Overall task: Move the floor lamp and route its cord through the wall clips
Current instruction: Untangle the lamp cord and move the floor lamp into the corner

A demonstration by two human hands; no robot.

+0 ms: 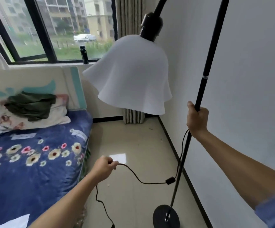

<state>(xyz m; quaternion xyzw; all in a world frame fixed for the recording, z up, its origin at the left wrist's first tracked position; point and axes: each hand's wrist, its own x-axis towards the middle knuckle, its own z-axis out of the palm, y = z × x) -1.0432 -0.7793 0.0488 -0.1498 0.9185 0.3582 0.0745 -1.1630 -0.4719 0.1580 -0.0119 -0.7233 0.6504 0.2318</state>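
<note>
A black floor lamp stands close to the white wall on the right, its thin pole (204, 83) leaning slightly and its round base (166, 217) on the tiled floor. A white bell-shaped shade (130, 76) hangs from the curved neck. My right hand (197, 119) is closed around the pole about halfway up. A black cord (133, 174) runs from the pole through an inline switch (170, 180) to my left hand (104, 167), which pinches it, then drops to the floor. No wall clips are visible.
A bed (34, 162) with a blue floral cover fills the left side, with pillows and a green cloth at its head. A window with a black bottle (84, 55) on its sill lies ahead. A curtain (133, 115) hangs in the corner. Beige floor tiles (133, 137) run between bed and wall.
</note>
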